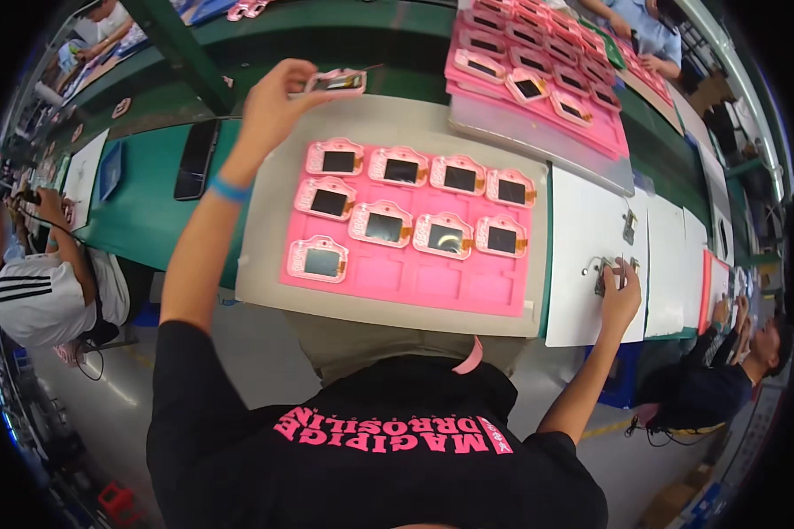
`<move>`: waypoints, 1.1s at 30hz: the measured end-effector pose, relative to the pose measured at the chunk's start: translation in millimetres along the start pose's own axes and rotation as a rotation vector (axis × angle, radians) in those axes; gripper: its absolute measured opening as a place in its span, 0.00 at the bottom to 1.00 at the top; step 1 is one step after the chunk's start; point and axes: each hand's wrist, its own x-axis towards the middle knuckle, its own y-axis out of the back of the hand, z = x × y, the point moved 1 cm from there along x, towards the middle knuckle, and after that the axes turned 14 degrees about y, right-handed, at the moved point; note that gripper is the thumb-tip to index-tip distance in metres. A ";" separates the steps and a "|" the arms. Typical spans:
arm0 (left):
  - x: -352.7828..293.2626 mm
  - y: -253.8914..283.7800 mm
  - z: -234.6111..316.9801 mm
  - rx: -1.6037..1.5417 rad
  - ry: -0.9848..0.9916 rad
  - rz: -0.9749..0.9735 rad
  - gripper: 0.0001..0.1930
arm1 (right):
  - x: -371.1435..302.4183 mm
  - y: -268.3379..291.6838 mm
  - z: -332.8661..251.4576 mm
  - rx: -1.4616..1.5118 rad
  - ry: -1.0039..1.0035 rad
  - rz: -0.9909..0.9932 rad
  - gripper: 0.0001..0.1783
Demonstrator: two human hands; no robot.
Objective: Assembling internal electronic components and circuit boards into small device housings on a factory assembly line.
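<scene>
My left hand (280, 95) is raised beyond the far left edge of the beige work board and pinches a pink device casing (344, 81) by its left end. The casing is tilted, and dark and metallic parts show in it. To the right, my right hand (623, 298) reaches down to a white sheet (578, 229), its fingers closed round a small circuit board with wires (600, 280). Between the hands lies a pink foam tray (370, 275). Several pink casings with dark rectangular screens (384, 225) sit in its recesses, mostly in the two far rows.
Another small wired part (629, 227) lies farther up the white sheet. A stack of pink trays (538, 123) full of casings rises at the far right. A black phone (198, 160) rests on the green mat (150, 220) at left. Co-workers sit on both sides and across.
</scene>
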 end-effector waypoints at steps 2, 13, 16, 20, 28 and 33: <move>37.2 -24.5 -16.9 0.123 0.037 0.083 0.23 | 5.2 -0.6 8.9 0.169 -0.079 -0.098 0.20; -175.2 29.5 71.8 -0.063 0.055 -0.613 0.19 | -23.0 63.7 -22.5 0.765 -0.218 -0.131 0.20; -258.0 -2.9 81.5 -0.347 0.238 -0.870 0.23 | -51.7 56.3 -100.3 1.023 -0.185 -0.295 0.17; -308.2 -55.8 66.5 -0.695 0.341 -0.794 0.26 | -106.1 18.4 -235.5 1.343 -0.165 -0.789 0.16; -312.4 -18.3 40.3 -0.684 0.792 -0.587 0.07 | -131.2 -9.8 -296.2 1.309 0.005 -0.982 0.11; -266.0 15.2 41.0 -0.336 0.735 -0.430 0.13 | -131.6 -18.4 -289.2 1.305 -0.031 -0.886 0.12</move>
